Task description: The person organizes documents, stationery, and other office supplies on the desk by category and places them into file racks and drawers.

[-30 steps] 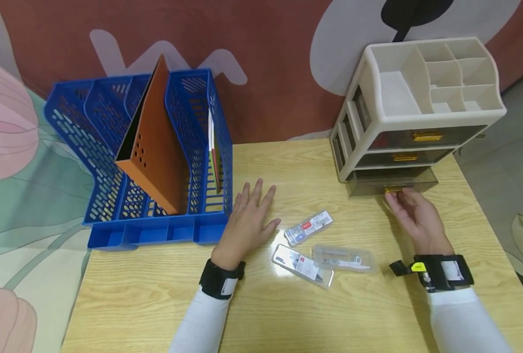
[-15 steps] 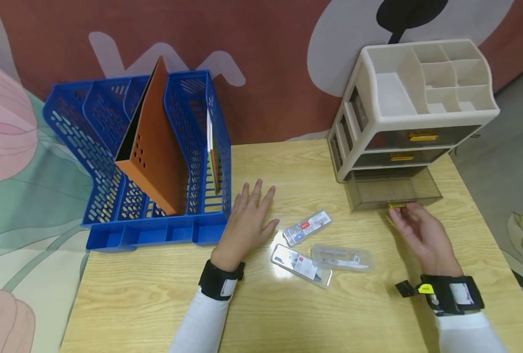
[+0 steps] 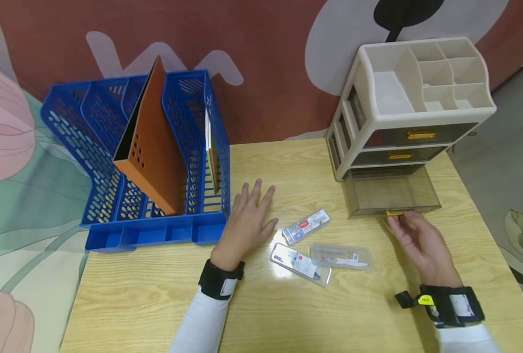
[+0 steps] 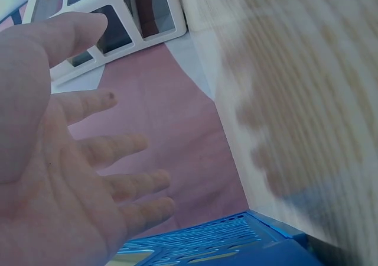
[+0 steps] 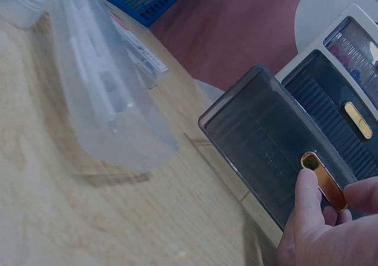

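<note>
My right hand (image 3: 426,247) holds the gold handle (image 5: 326,185) of the bottom drawer (image 3: 391,189) between thumb and fingers. That smoky see-through drawer is pulled well out of the white desktop cabinet (image 3: 378,118), and no objects show inside it. My left hand (image 3: 246,225) is held flat with fingers spread, beside the right end of the blue file rack (image 3: 157,228); it holds nothing. Between the hands lie three slim clear cases: one with a red label (image 3: 306,226), one with a white label (image 3: 300,264), and a frosted one (image 3: 341,256) overlapping its end.
An orange folder (image 3: 153,147) leans in the blue rack, and thin booklets (image 3: 211,152) stand in its right slot. Two more drawers of the cabinet are closed, under an open-topped tray with compartments (image 3: 447,78). A patterned cloth (image 3: 270,73) hangs behind the wooden table (image 3: 279,318).
The right hand has drawn the bottom drawer out toward the person, from slightly ajar to far out. The left hand stays in place.
</note>
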The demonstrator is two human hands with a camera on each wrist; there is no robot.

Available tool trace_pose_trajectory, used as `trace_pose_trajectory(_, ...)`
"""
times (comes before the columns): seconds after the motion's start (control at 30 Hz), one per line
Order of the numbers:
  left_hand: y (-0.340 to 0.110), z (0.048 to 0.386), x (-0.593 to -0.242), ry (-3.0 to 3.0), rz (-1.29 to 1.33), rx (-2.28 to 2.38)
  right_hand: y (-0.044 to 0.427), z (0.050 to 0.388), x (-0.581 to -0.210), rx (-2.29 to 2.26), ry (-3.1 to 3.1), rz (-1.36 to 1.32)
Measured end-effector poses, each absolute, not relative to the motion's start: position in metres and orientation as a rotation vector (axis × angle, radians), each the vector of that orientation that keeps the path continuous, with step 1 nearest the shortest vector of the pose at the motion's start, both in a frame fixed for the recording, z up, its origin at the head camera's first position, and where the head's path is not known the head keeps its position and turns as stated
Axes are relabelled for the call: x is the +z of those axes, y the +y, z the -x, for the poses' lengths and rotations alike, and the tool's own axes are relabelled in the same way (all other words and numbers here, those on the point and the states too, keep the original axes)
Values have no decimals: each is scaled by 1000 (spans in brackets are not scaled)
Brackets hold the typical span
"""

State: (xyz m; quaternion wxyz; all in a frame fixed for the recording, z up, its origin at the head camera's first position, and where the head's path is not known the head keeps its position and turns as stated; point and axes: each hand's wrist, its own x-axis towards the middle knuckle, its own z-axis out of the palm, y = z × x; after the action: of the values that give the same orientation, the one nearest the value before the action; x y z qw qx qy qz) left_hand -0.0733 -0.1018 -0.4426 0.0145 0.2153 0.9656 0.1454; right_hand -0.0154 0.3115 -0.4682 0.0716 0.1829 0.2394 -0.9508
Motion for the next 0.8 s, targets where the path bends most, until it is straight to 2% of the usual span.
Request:
trace_pose_trajectory(0.3,-101,73,-443,3000,-667,453,303,6,-468,-2802,934,-542)
trace_pose_trajectory(0.6,-98,72,-444,3009,-697,456,274,-15,-469,-2813,1228,-478)
trace_pose_trajectory(0.8,-94,70,-441,2994,-720,450,257,-21,-465,-2471,1945,-327)
